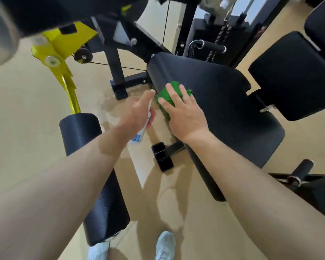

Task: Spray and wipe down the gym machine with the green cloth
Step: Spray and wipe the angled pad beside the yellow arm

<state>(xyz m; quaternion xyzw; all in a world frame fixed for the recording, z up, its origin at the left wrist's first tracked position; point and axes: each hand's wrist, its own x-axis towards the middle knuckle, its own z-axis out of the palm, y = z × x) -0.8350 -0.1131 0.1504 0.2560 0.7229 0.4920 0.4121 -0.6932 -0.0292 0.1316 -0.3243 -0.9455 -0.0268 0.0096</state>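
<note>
- The right grip (184,113) is lying flat, fingers straight and spread, and is pressing the green cloth (163,94) onto the black seat pad (223,102) of the gym machine (116,59); the cloth is sitting near the pad's left edge, toward its far end.
- The left grip (137,109) is curling round a white spray bottle (139,136) and clamping it just beside the cloth, off the pad's edge and above the floor (26,128). Its forefinger is reaching forward; the nozzle is hiding behind the hand.
- Wiping seems to be under way on the seat pad. Whether the pad is carrying spray I cannot tell, as no wet sheen is showing on it.
- Much appears to be waiting: the rest of the seat pad, the neighbouring pad (293,76) to the right, the leg roller (90,166) and the yellow frame (60,45). Nothing is marking any of them as wiped.
- By my reckoning the job is sitting somewhere in its earlier half.
</note>
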